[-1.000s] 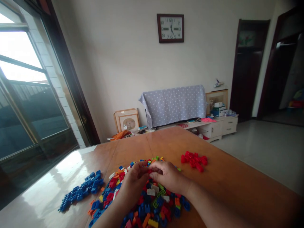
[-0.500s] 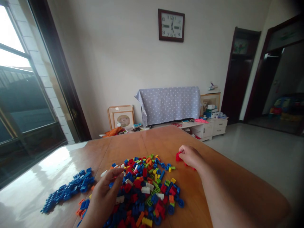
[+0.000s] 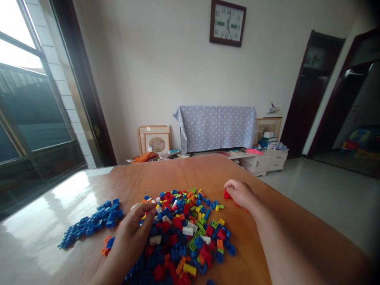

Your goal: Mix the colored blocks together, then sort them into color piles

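A mixed pile of small coloured bricks point(image 3: 187, 233) lies on the wooden table point(image 3: 190, 174) in front of me. My left hand point(image 3: 130, 233) rests on the pile's left edge, fingers loosely curled over bricks; I cannot see whether it holds one. My right hand point(image 3: 242, 194) lies over the small heap of red bricks point(image 3: 227, 194) at the right, covering most of it. Its fingers are curled down onto the red bricks. A separate heap of blue bricks point(image 3: 92, 221) lies to the left of my left hand.
Beyond the table's far edge stand a low white cabinet point(image 3: 264, 160), something draped in a dotted grey cloth point(image 3: 216, 126) and framed pictures point(image 3: 154, 140) on the floor. A large window point(image 3: 29, 103) is at the left. Doorways open at the right.
My hands were together over the mixed pile a second ago. The right hand has since moved right onto the red heap. The left hand dropped to the pile's left edge.
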The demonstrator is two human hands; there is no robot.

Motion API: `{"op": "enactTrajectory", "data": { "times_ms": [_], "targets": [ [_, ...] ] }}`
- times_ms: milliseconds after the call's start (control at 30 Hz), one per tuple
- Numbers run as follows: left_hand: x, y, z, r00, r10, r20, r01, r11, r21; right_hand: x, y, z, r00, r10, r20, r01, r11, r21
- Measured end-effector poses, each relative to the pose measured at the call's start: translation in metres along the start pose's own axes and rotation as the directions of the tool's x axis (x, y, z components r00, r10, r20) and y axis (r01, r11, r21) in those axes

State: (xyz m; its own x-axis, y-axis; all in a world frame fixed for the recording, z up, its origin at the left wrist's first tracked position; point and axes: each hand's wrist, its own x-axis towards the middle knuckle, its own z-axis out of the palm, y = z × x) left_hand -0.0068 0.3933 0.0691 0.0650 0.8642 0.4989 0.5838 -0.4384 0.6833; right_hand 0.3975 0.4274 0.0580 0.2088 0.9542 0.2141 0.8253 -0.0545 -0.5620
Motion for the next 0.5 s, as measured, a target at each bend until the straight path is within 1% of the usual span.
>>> {"op": "enactTrajectory", "data": {
  "times_ms": [100,267,333,433,500],
  "targets": [
    [-0.001,0.000,0.000,1.000,0.008,0.003,-0.008,1.000,0.017,-0.009,-0.012,0.007,0.993,-0.048,0.105,0.049,0.999,-0.002],
    [0.000,0.004,-0.001,1.000,0.008,0.005,-0.009,1.000,0.030,-0.016,-0.024,0.021,0.973,-0.058,0.222,0.060,0.998,0.001],
    [0.000,0.002,-0.001,1.000,0.007,0.017,-0.008,0.999,0.035,-0.018,-0.031,0.025,0.955,-0.090,0.281,0.080,0.996,0.047],
    [0.000,-0.002,0.000,0.999,0.022,0.033,-0.024,0.999,0.044,-0.022,-0.040,0.028,0.915,-0.156,0.372,0.104,0.982,0.157],
    [-0.001,-0.004,0.000,0.999,0.028,0.039,-0.030,0.998,0.047,-0.023,-0.043,0.029,0.905,-0.186,0.382,0.094,0.964,0.247]
  ]
}}
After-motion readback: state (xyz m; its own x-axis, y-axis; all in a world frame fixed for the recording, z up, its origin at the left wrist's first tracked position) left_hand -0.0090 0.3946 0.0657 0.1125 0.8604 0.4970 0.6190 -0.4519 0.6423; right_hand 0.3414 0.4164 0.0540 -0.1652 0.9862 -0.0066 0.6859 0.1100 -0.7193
